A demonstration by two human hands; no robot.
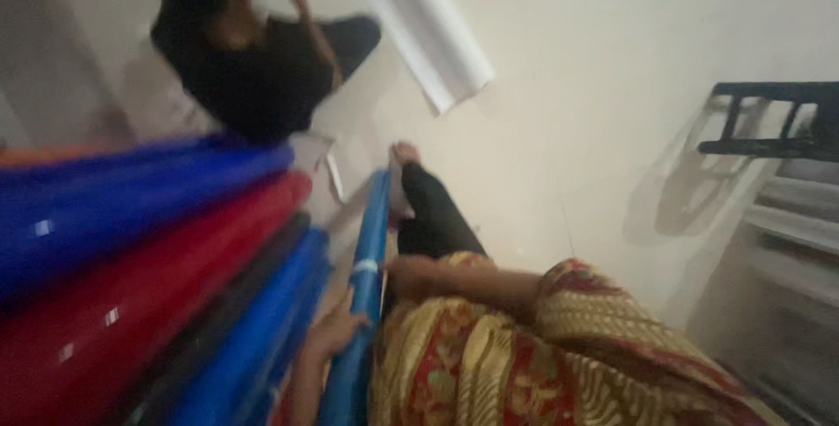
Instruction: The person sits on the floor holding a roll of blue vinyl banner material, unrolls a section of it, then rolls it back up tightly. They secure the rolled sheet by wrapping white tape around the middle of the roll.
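Left hand (336, 330): fingers curled on the blue roll (363, 304).
Right hand (404, 273): touching the roll; grip unclear.
Rolls: stacked left.

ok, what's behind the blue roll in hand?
Behind the blue roll: pale floor, a white roll and a seated person in black. The roll hides part of the outstretched leg.
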